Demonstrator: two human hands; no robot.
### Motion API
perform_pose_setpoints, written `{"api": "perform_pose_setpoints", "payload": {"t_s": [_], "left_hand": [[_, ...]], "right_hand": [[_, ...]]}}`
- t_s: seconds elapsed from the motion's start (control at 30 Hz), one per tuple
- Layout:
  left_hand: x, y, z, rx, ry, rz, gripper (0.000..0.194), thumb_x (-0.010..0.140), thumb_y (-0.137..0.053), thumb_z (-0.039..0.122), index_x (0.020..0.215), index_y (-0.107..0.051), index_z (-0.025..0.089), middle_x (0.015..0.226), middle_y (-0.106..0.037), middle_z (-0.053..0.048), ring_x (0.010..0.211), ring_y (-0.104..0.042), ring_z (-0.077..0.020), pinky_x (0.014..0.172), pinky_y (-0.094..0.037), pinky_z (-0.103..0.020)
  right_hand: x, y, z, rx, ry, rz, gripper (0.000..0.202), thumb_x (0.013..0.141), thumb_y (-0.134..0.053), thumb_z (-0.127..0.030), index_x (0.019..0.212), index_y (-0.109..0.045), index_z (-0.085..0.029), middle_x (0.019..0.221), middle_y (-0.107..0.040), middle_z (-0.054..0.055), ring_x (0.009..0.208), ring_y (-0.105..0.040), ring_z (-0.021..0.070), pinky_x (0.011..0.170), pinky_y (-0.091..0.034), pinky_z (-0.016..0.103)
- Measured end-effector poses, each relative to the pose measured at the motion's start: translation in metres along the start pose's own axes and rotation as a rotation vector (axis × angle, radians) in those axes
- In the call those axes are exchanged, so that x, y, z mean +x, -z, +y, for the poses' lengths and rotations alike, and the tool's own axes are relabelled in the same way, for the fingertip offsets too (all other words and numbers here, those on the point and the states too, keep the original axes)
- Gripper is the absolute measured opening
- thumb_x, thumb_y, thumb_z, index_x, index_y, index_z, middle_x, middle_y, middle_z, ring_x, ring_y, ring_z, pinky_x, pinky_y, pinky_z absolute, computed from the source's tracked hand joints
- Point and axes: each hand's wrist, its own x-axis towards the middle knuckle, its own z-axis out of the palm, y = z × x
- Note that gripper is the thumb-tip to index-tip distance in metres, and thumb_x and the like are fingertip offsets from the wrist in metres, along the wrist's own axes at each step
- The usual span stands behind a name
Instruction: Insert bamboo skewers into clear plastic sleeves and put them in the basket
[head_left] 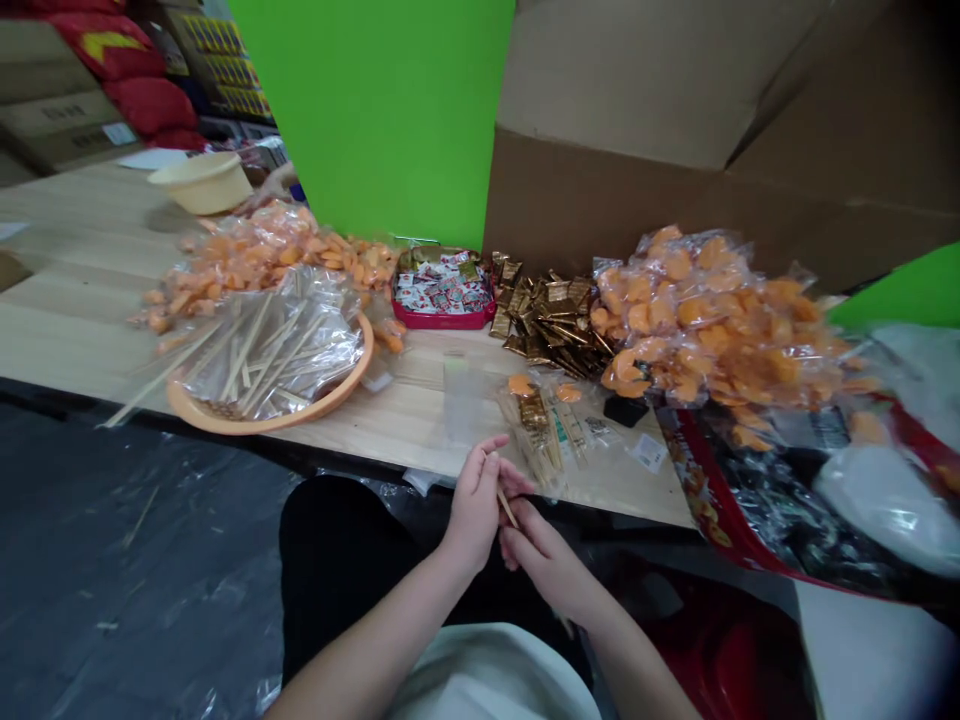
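Observation:
My right hand (pixel 531 540) is closed around thin wooden sticks (pixel 508 507); their lower ends stick out below it near my lap. Against their upper ends rests my left hand (pixel 478 500), half cupped, with its fingers stretched towards the right hand. Both hands are just off the table's front edge. Beyond them lie clear packets (pixel 546 450) with sticks, a brown sachet and orange pieces inside. A small translucent bag (pixel 457 400) lies flat to their left. How many sticks I hold is hidden.
An orange basin (pixel 270 424) of bagged sticks stands left, with wrapped orange pieces (pixel 255 245) behind. A red tray (pixel 442 320) of small sachets, gold-brown sachets (pixel 555 315) and more orange packets (pixel 697 310) line the back. A red-edged bag (pixel 705 490) sits right.

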Motion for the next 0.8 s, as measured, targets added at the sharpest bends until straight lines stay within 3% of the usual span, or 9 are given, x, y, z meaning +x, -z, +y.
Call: {"api": "perform_pose_setpoints", "payload": {"t_s": [0.07,0.17,0.23,0.3,0.37,0.47,0.6,0.7,0.8], "left_hand": [[0.012,0.014,0.000,0.196,-0.076,-0.023,0.042,0.090,-0.037,0.042,0.125,-0.042,0.020,0.094,-0.066,-0.007,0.092,-0.063,-0.0194,0.081,-0.047,-0.032],[0.043,0.053,-0.001,0.798,-0.338,-0.015,0.044,0.091,-0.036,0.035,0.132,-0.038,0.021,0.125,-0.055,-0.011,0.120,-0.047,-0.0224,0.100,-0.035,-0.039],[0.062,0.083,-0.004,1.235,-0.463,-0.009,0.041,0.088,-0.044,0.030,0.127,-0.046,0.022,0.134,-0.048,-0.010,0.129,-0.034,-0.0258,0.107,-0.021,-0.046],[0.074,0.106,-0.009,1.401,-0.489,-0.022,0.035,0.084,-0.050,0.027,0.118,-0.056,0.023,0.132,-0.050,-0.009,0.130,-0.033,-0.0275,0.108,-0.015,-0.050],[0.078,0.122,-0.016,1.417,-0.489,-0.035,0.029,0.084,-0.051,0.025,0.110,-0.061,0.025,0.126,-0.056,-0.007,0.127,-0.037,-0.0269,0.107,-0.015,-0.051],[0.077,0.131,-0.022,1.441,-0.498,-0.037,0.025,0.086,-0.048,0.027,0.104,-0.065,0.026,0.121,-0.059,-0.006,0.127,-0.038,-0.0256,0.106,-0.018,-0.051],[0.070,0.129,-0.017,1.417,-0.556,-0.017,0.026,0.088,-0.045,0.029,0.104,-0.065,0.027,0.123,-0.058,-0.006,0.126,-0.039,-0.0247,0.104,-0.024,-0.051],[0.056,0.125,-0.007,1.324,-0.614,-0.092,0.027,0.087,-0.046,0.026,0.104,-0.066,0.029,0.122,-0.058,-0.004,0.126,-0.037,-0.0232,0.105,-0.023,-0.048],[0.043,0.119,-0.001,1.055,-0.478,-0.186,0.025,0.082,-0.054,0.029,0.104,-0.066,0.030,0.128,-0.053,-0.004,0.129,-0.033,-0.0236,0.107,-0.021,-0.045]], "right_hand": [[0.017,-0.003,-0.006,0.010,0.022,0.086,0.019,0.084,-0.044,-0.037,0.087,-0.052,-0.020,0.060,-0.043,-0.005,0.051,-0.040,0.0093,0.046,-0.035,0.020],[0.034,0.007,-0.016,0.102,-0.010,0.233,0.028,0.082,-0.046,-0.047,0.078,-0.051,-0.020,0.051,-0.033,-0.007,0.043,-0.030,0.0071,0.038,-0.022,0.018],[0.040,0.017,-0.019,0.196,-0.071,0.275,0.032,0.079,-0.047,-0.052,0.078,-0.051,-0.020,0.048,-0.029,-0.009,0.039,-0.024,0.0060,0.036,-0.014,0.018],[0.044,0.023,-0.017,0.227,-0.142,0.260,0.035,0.077,-0.048,-0.054,0.077,-0.053,-0.019,0.047,-0.030,-0.009,0.037,-0.021,0.0052,0.036,-0.011,0.018],[0.050,0.024,-0.010,0.137,-0.174,0.237,0.035,0.076,-0.048,-0.052,0.076,-0.056,-0.018,0.047,-0.032,-0.009,0.037,-0.023,0.0052,0.035,-0.012,0.018],[0.072,0.020,0.002,-0.034,-0.141,0.244,0.028,0.073,-0.054,-0.044,0.071,-0.060,-0.017,0.049,-0.039,-0.007,0.040,-0.032,0.0060,0.038,-0.020,0.018],[0.118,0.010,0.006,-0.045,-0.151,0.291,0.028,0.069,-0.059,-0.044,0.064,-0.057,-0.017,0.054,-0.049,-0.004,0.042,-0.040,0.0067,0.039,-0.026,0.019],[0.148,0.001,0.004,0.003,-0.200,0.283,0.035,0.070,-0.056,-0.051,0.064,-0.053,-0.017,0.054,-0.051,-0.003,0.037,-0.038,0.0067,0.036,-0.022,0.020],[0.159,-0.004,0.001,0.066,-0.201,0.247,0.033,0.069,-0.057,-0.048,0.062,-0.048,-0.017,0.048,-0.043,-0.006,0.036,-0.033,0.0055,0.035,-0.019,0.019]]}}
